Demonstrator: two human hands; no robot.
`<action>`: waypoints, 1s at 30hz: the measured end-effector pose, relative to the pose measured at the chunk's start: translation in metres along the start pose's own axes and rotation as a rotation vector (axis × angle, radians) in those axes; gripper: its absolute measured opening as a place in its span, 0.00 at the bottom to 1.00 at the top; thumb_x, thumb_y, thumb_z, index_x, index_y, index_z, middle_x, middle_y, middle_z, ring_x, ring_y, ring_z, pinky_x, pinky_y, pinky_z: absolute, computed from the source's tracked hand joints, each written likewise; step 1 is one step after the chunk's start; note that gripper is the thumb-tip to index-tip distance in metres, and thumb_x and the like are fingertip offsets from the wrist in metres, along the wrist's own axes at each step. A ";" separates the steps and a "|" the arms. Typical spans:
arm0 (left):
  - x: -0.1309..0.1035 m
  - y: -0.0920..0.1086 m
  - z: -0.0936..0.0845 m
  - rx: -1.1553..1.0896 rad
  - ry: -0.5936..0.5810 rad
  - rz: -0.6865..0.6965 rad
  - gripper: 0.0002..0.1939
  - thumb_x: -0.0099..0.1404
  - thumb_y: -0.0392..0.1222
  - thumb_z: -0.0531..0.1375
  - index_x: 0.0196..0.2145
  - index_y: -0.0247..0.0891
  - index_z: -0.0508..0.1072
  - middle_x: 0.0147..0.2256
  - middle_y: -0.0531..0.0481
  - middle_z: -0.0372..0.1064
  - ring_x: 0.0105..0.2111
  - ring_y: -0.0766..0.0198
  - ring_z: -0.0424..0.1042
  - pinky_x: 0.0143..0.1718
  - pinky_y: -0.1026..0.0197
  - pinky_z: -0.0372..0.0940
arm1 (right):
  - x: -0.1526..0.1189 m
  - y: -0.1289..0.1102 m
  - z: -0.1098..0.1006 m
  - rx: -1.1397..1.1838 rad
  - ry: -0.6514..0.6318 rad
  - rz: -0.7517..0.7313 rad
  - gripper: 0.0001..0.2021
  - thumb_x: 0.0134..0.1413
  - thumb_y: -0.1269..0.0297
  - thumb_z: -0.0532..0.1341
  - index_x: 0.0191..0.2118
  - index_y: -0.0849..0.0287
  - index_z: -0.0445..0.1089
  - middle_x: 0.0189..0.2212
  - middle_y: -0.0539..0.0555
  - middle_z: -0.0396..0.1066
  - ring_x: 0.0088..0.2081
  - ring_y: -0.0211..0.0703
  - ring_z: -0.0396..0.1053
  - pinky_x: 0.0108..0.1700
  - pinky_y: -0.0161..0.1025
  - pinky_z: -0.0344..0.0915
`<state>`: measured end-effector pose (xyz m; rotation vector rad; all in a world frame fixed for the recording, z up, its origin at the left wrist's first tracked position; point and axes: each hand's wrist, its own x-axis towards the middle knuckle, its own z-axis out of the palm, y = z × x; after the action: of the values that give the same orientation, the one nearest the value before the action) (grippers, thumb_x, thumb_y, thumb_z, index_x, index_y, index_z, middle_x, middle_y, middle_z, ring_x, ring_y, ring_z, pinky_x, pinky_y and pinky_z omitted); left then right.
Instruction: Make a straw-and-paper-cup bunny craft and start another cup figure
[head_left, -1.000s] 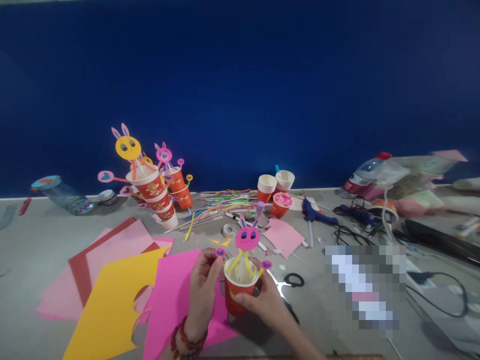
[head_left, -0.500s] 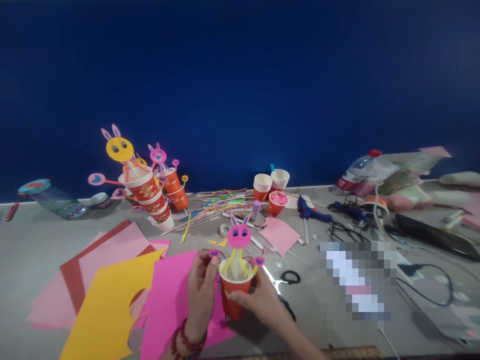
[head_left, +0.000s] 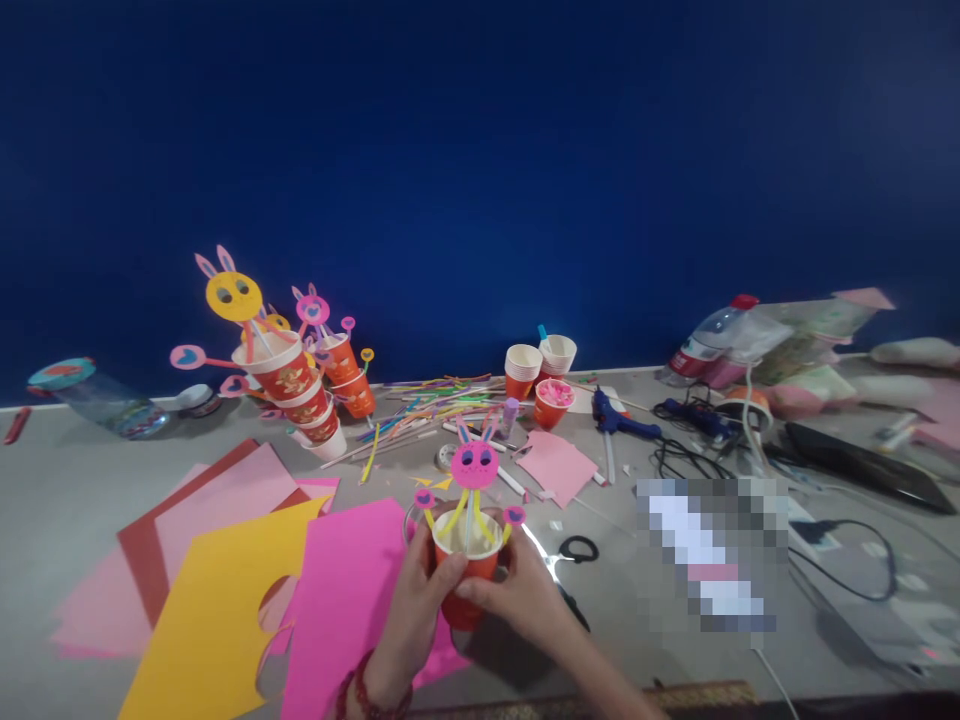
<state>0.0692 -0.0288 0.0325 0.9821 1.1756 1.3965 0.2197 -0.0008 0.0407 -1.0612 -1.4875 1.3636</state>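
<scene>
Between my two hands is a red paper cup (head_left: pixel 469 607) with a white inside. A pink paper rabbit head (head_left: pixel 474 463) with upright ears rises from it on a pale straw. Yellow strips curve out over the rim to small pink discs on both sides. My left hand (head_left: pixel 415 590) wraps the cup's left side, its thumb across the front. From the right, my right hand (head_left: pixel 525 592) grips the same cup, thumb close to the other one. Both hands' fingertips are hidden behind the cup. Black-handled scissors (head_left: pixel 577 549) lie right of my right hand.
Pink paper (head_left: pixel 341 580) and a cut yellow sheet (head_left: pixel 217 600) lie at left. Behind them stand stacked cups with a yellow rabbit figure (head_left: pixel 234 296). Loose straws (head_left: pixel 435 405) spread across the back. A blue glue gun (head_left: pixel 622 420) and a tilted bottle (head_left: pixel 705 340) are at right.
My left hand has moved from the left pink disc onto the cup's side, its thumb now on the front. The left disc stands up higher beside the rim.
</scene>
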 end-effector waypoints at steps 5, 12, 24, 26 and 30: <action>-0.001 0.002 -0.010 0.037 -0.031 -0.032 0.30 0.56 0.50 0.70 0.55 0.42 0.71 0.55 0.41 0.74 0.56 0.45 0.72 0.58 0.48 0.66 | 0.000 -0.018 -0.020 -0.089 0.108 -0.161 0.25 0.45 0.52 0.74 0.49 0.56 0.74 0.47 0.60 0.76 0.45 0.56 0.75 0.44 0.44 0.73; -0.005 0.013 -0.007 -0.019 -0.036 -0.009 0.32 0.50 0.50 0.72 0.52 0.42 0.72 0.52 0.41 0.76 0.54 0.44 0.74 0.55 0.48 0.69 | -0.001 -0.038 -0.030 0.021 0.157 -0.255 0.06 0.60 0.59 0.66 0.37 0.55 0.74 0.35 0.55 0.75 0.40 0.47 0.73 0.41 0.39 0.70; -0.007 0.008 -0.007 -0.066 -0.043 0.033 0.31 0.52 0.47 0.73 0.53 0.43 0.73 0.52 0.42 0.76 0.54 0.45 0.75 0.55 0.49 0.70 | -0.001 -0.036 -0.025 0.155 0.179 -0.238 0.06 0.60 0.62 0.67 0.32 0.56 0.74 0.32 0.53 0.74 0.35 0.43 0.72 0.37 0.36 0.68; -0.007 0.008 -0.006 -0.070 -0.034 0.037 0.31 0.52 0.47 0.73 0.53 0.43 0.73 0.52 0.42 0.76 0.54 0.45 0.75 0.55 0.49 0.70 | -0.001 -0.037 -0.025 0.150 0.179 -0.243 0.07 0.60 0.62 0.67 0.31 0.56 0.74 0.31 0.53 0.74 0.34 0.43 0.72 0.37 0.36 0.69; -0.007 0.010 -0.005 -0.053 -0.004 0.030 0.31 0.51 0.48 0.73 0.52 0.42 0.73 0.51 0.41 0.77 0.53 0.44 0.75 0.54 0.48 0.70 | -0.002 -0.037 -0.026 0.137 0.187 -0.255 0.08 0.60 0.60 0.66 0.31 0.56 0.74 0.31 0.53 0.74 0.34 0.43 0.71 0.36 0.37 0.68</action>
<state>0.0632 -0.0365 0.0411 0.9682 1.1193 1.4418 0.2428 0.0033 0.0791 -0.8553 -1.3219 1.1378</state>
